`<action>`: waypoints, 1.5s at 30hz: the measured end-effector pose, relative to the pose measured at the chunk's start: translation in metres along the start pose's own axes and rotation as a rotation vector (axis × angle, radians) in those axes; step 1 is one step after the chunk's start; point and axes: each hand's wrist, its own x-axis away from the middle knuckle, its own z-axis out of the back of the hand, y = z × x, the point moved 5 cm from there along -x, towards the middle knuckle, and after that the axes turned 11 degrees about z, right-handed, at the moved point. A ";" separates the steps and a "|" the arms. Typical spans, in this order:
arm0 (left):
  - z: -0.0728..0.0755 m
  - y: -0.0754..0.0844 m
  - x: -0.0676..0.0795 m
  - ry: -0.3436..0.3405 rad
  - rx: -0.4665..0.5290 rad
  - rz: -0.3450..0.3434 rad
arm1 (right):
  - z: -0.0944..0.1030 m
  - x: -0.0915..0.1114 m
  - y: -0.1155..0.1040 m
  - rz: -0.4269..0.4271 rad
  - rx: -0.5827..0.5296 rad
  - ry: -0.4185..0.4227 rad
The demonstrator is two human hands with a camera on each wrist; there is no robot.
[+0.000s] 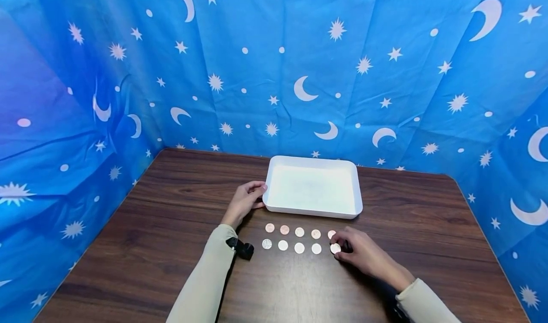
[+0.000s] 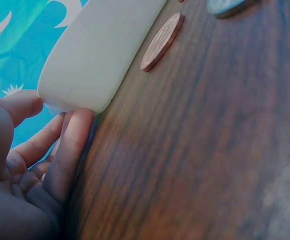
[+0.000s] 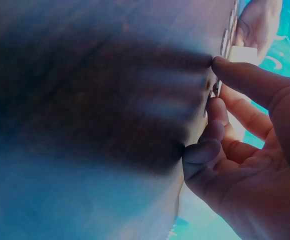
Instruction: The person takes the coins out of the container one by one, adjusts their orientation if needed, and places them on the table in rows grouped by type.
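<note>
A shallow white tray (image 1: 311, 214) stands towards the back of the wooden table. My left hand (image 1: 246, 200) holds its left side, thumb at the rim and fingertips low on the outer wall, as the left wrist view shows. In front of the tray, several coins lie in two rows: a back row with copper coins (image 1: 284, 230) and a front row of paler ones (image 1: 283, 245). My right hand (image 1: 359, 250) is at the rows' right end, thumb and fingertips pinching the edges of the front coin (image 1: 335, 249). Its fingers partly cover the back coin (image 1: 331, 234).
The dark wood table (image 1: 141, 247) reaches back to a blue cloth (image 1: 257, 66) with white moons and stars, which hangs at the back and both sides. A black strap with a small device (image 1: 244, 249) sits on the left wrist.
</note>
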 end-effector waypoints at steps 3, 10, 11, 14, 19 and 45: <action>0.000 0.000 0.001 0.003 0.001 0.000 | 0.001 0.001 0.000 0.002 -0.003 0.003; -0.001 0.000 0.001 0.005 0.010 -0.005 | 0.000 0.003 -0.001 0.009 -0.021 0.010; -0.001 0.000 0.001 0.005 0.012 -0.006 | 0.001 0.004 -0.001 0.010 -0.022 0.013; -0.002 0.001 0.001 0.007 0.013 -0.005 | 0.002 0.004 -0.001 0.020 -0.023 0.021; -0.002 0.004 -0.001 0.006 0.003 -0.006 | 0.003 0.001 0.001 0.030 -0.032 0.020; -0.005 0.004 -0.002 0.049 0.017 0.000 | 0.001 -0.002 0.009 -0.001 -0.063 0.004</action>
